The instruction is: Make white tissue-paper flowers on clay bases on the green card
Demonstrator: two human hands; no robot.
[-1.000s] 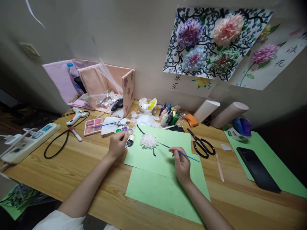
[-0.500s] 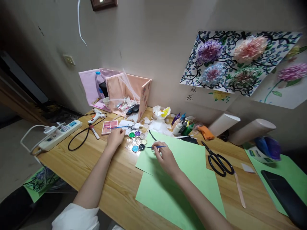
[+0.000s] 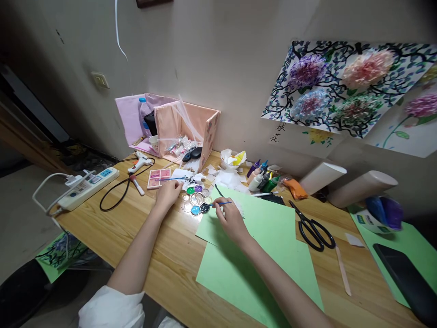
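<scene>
My right hand is closed around a thin blue paintbrush, held over the green paper. The brush's tip end is at the black paint well of the flower-shaped palette. A short dark stroke marks the paper's upper left corner. My left hand rests on the table left of the palette, its fingers curled; what they hold, if anything, is hidden. Just beyond it, a second blue paintbrush lies across a pink four-part case and a stained tissue.
Paint bottles, a paper bowl and a fabric box stand along the wall. Scissors, a wooden stick and a phone lie right. Left are a glue gun and power strip.
The whole view has shifted slightly. My right hand with the paintbrush has moved a little left, closer to the palette. My left hand stays beside the palette.
</scene>
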